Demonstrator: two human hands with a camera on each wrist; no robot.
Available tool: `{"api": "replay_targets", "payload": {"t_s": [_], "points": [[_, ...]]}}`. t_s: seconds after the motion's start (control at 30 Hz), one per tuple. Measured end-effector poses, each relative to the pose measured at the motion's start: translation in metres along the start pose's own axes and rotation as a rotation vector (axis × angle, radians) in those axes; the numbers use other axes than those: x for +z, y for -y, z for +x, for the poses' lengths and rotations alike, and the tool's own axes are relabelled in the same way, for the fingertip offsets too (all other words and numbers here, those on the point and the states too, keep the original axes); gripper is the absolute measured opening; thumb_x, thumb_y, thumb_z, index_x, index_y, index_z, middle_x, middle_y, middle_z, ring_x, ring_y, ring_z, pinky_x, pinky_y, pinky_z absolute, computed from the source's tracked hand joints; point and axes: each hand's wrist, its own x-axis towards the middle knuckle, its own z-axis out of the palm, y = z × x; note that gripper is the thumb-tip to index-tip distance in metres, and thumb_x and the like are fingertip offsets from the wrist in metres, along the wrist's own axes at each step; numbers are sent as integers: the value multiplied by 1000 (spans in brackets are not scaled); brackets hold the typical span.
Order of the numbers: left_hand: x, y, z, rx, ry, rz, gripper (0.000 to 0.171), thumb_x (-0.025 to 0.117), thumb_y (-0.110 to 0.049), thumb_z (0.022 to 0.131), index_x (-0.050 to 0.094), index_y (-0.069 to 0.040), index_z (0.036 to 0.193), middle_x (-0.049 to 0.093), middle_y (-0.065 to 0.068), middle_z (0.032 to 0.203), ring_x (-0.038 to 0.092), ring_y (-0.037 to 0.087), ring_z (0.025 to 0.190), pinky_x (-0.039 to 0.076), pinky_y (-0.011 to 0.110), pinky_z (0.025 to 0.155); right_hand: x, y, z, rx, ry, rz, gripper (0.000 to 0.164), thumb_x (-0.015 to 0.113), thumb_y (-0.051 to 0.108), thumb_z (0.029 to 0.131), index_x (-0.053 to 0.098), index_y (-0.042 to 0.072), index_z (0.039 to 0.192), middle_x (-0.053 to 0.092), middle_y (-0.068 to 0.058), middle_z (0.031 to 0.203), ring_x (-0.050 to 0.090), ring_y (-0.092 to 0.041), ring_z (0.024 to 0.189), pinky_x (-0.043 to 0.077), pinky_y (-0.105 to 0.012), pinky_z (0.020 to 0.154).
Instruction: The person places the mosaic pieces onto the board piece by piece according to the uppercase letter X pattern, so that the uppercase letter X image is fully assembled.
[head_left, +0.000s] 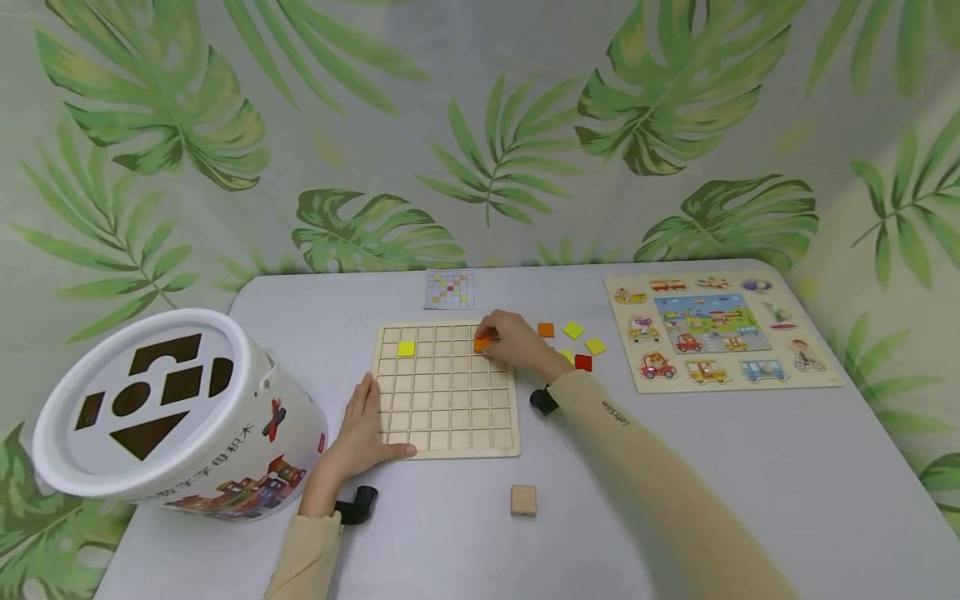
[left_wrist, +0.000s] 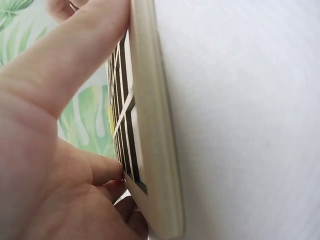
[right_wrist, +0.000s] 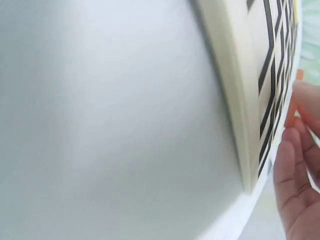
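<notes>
A wooden grid board (head_left: 442, 402) lies flat, with a yellow tile (head_left: 407, 348) in one of its upper left cells. My right hand (head_left: 519, 342) pinches an orange square tile (head_left: 481, 344) over the board's upper right part. In the right wrist view that orange tile (right_wrist: 291, 111) stands on edge between thumb and fingers. My left hand (head_left: 358, 433) rests along the board's left side, its thumb stretched over the lower left corner. The left wrist view shows the thumb (left_wrist: 65, 55) pressing the board's rim (left_wrist: 155, 130).
Loose orange, yellow and red tiles, such as a red one (head_left: 583, 362), lie right of the board. Behind it is a pattern card (head_left: 450, 289). A white bucket (head_left: 247, 433) stands left, a picture puzzle (head_left: 720, 333) lies right, and a wooden block (head_left: 523, 500) sits in front.
</notes>
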Motion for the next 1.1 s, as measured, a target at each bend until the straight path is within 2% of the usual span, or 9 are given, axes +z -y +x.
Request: {"api": "replay_targets", "payload": {"t_s": [0.23, 0.57, 0.83, 0.97, 1.1], "points": [[1, -2, -1, -9, -3, -2, 123, 86, -30, 71, -1, 17, 144, -11, 30, 153, -10, 45, 140, 2, 57, 111, 7, 7, 5, 13, 4, -66, 16, 70, -4, 80, 67, 3, 95, 58, -6, 89, 51, -20, 82, 45, -30, 76], [8, -9, -14, -11, -46, -7, 113, 81, -26, 78, 0, 14, 146, -7, 28, 155, -8, 45, 140, 4, 57, 111, 5, 4, -2, 21, -22, -33, 20, 65, -3, 84, 69, 3, 102, 63, -6, 101, 57, -21, 92, 47, -32, 86], [11, -6, -20, 12, -64, -3, 112, 81, -27, 77, 4, 14, 147, -3, 28, 155, -5, 46, 140, 6, 58, 110, -28, -21, -38, 56, -156, 130, 20, 62, 0, 89, 67, -1, 108, 65, -12, 107, 58, -25, 94, 50, -38, 83], [11, -7, -19, 15, -72, -8, 111, 82, -25, 76, 5, 14, 147, -2, 28, 155, -4, 47, 140, 7, 58, 110, -45, -42, -65, 98, -175, 144, 20, 63, 2, 90, 66, -2, 108, 65, -14, 104, 57, -27, 94, 49, -42, 86], [10, -7, -20, 17, -75, -9, 111, 82, -24, 75, 7, 15, 146, -1, 30, 154, -2, 48, 139, 7, 59, 110, -52, -64, -86, 142, -161, 119, 18, 62, 2, 90, 66, -1, 108, 65, -12, 103, 57, -26, 94, 49, -42, 87]]}}
